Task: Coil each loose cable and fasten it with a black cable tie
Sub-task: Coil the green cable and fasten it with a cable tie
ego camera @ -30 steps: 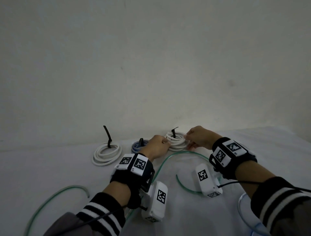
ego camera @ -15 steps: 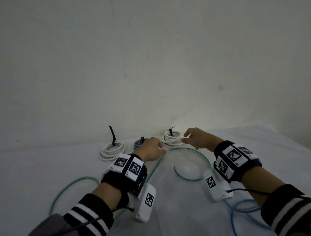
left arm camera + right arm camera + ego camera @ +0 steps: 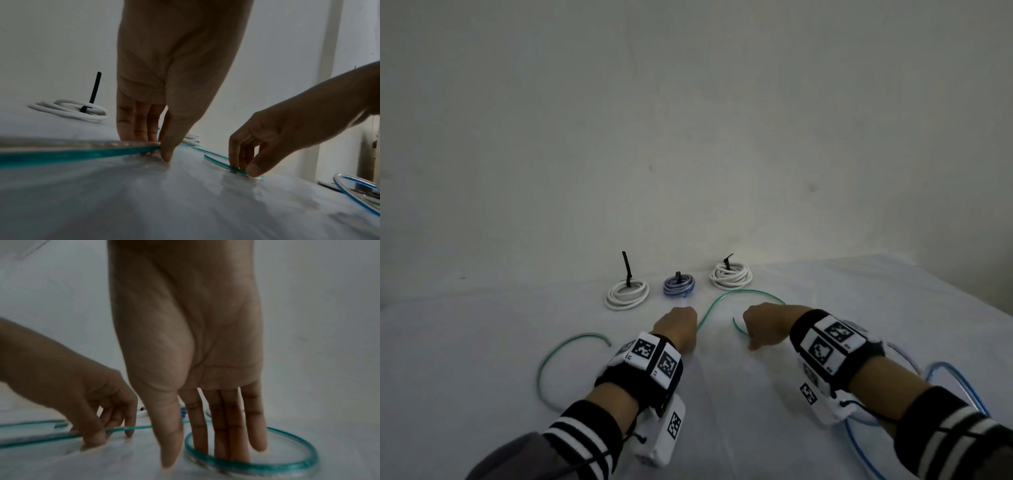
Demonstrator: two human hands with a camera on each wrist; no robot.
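At the centre of the head view, a person's left hand and right hand meet a loose green cable lying on a white sheet. From the left wrist, the left hand pinches the cable between thumb and fingers, tips down on the sheet. Lower right in that frame, the right hand nips the cable's free end between thumb and curled fingers; the right wrist view shows its fingers inside the cable's curve and the thumb outside. Above the hands in the head view, near the wall, three finished coils sit in a row: a white coil at left, a blue coil in the middle, another white coil at right, each bound with a black cable tie. A loose blue cable loops at the lower right edge.
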